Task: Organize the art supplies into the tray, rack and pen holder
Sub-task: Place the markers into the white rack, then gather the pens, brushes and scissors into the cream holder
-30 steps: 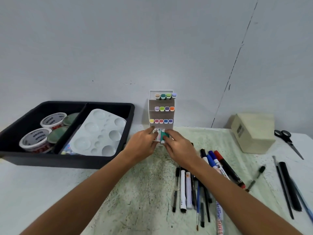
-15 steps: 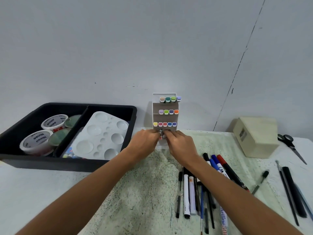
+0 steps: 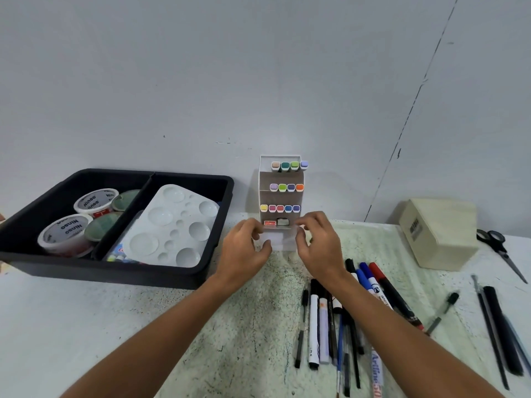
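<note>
Both hands flank the marker rack (image 3: 280, 193) at twelve o'clock, left hand (image 3: 248, 248) and right hand (image 3: 317, 244) with fingers loosely curled, holding nothing. The loose pens (image 3: 330, 320) lie at five o'clock, long axes pointing away; right hand's nearer.

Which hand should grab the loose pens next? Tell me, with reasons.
Likely the right hand. The pile of pens lies on the table directly below its wrist, on the right side. The left hand sits nearer the black tray, and would have to cross over. Both hands hover by the marker rack.
</note>
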`<state>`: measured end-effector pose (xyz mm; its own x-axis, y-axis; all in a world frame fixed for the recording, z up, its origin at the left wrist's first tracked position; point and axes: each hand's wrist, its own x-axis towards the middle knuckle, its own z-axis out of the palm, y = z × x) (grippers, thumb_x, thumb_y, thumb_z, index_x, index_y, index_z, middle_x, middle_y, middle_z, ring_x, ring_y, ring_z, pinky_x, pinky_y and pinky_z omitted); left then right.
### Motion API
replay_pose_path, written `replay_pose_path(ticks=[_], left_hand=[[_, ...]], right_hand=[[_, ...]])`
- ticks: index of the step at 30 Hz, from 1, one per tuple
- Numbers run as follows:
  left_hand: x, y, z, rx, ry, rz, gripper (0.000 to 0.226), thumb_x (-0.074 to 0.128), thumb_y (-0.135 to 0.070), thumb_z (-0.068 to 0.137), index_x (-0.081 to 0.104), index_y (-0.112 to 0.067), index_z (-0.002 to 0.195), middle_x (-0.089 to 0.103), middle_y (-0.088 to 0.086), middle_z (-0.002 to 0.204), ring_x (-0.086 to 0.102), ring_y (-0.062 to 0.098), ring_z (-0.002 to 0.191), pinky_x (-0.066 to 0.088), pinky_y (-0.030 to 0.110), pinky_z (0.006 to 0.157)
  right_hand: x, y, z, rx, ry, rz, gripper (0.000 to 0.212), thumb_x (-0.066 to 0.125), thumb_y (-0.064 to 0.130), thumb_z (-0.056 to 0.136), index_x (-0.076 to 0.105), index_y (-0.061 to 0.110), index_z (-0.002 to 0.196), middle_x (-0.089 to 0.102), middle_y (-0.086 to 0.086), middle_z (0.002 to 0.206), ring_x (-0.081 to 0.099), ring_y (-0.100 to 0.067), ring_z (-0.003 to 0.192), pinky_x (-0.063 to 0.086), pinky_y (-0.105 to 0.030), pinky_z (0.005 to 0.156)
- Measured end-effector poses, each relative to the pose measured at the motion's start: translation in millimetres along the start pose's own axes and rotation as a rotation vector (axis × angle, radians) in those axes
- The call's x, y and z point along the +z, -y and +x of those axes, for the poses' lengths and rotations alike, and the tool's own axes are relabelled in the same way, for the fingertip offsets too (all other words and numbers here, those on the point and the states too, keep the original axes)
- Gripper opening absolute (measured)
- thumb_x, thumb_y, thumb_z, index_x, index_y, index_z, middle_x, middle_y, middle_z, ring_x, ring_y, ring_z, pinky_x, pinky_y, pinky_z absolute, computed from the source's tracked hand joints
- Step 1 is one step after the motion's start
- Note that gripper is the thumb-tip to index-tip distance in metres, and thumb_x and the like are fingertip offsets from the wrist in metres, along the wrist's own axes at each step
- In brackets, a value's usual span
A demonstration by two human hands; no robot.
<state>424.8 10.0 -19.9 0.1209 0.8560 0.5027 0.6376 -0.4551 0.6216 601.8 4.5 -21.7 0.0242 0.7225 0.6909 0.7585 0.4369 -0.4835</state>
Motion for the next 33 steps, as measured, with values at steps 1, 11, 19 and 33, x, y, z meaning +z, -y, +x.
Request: replay_pose_path(ticks=[1,11,19,33], left_hand=[[4,0,-2,-0.110,0.016,-0.052,0.030,0.074,-0.017,0.075,0.051,-0.017,0.094,0.053,-0.006,0.084,0.050,0.009,0.070,0.045,0.026,0.062],[24,-6,4,-0.375,0.219,-0.605,0.066,0.069,-0.001,0.078,0.043,-0.028,0.132,0.063,-0.009,0.114,0.063,0.001,0.097,0.052,0.015,0.073],[26,-1,4,-0.422,0.160,-0.605,0.063,0.068,-0.001,0.079,0.043,-0.024,0.132,0.058,-0.008,0.116,0.059,0.011,0.105,0.051,0.020,0.077],[122,-106,-10,-0.021,0.252,-0.199,0.032,0.070,-0.027,0.074,0.062,-0.017,0.104,0.060,-0.007,0.099,0.055,0.014,0.094,0.049,0.031,0.080]], right_hand=[[0,1,-1,0.156,0.011,0.072,0.021,0.057,0.004,0.086,0.063,0.007,0.106,0.056,-0.001,0.104,0.059,-0.016,0.090,0.048,-0.025,0.066],[13,12,-3,0.662,0.319,0.448,0.072,0.050,-0.009,0.081,0.045,0.030,0.141,0.066,0.005,0.117,0.067,-0.010,0.090,0.055,-0.021,0.066],[9,12,0,0.690,0.361,0.442,0.074,0.055,-0.002,0.086,0.029,0.024,0.150,0.051,-0.004,0.141,0.057,-0.015,0.114,0.053,-0.019,0.083],[-158,-61,-19,0.793,-0.084,0.325,0.043,0.062,0.009,0.089,0.056,0.018,0.130,0.062,0.001,0.117,0.062,-0.013,0.101,0.053,-0.028,0.087]])
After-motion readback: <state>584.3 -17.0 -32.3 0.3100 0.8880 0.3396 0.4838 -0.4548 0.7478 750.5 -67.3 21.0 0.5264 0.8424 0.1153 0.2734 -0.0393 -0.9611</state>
